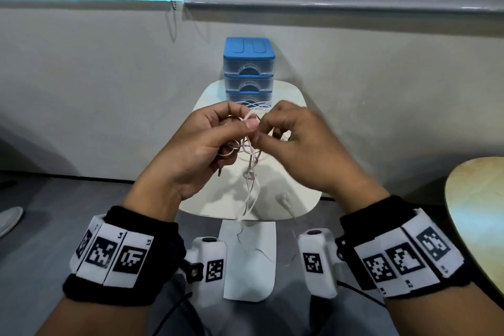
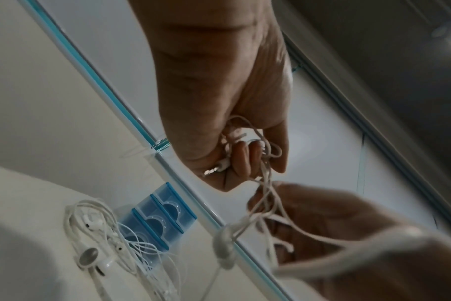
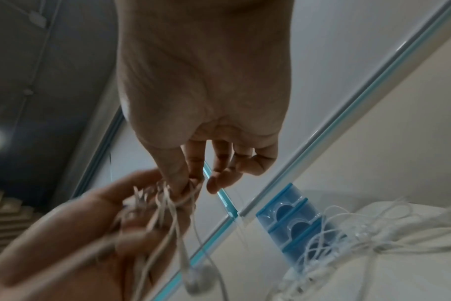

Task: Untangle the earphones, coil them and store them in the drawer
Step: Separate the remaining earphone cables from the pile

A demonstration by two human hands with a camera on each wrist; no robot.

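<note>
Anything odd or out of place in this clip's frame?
Nothing damaged. One oddity: besides the earphones that the left hand and right hand work on, a second tangled pile of earphones lies on the table against the drawers.

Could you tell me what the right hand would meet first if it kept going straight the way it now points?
Most likely the left hand, which faces the right hand across the tangled earphones both pinch. Depth is unclear.

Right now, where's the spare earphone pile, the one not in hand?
Left wrist view: the spare earphones lie in a loose tangle on the white table, right in front of the blue drawer unit, beyond both hands.
</note>
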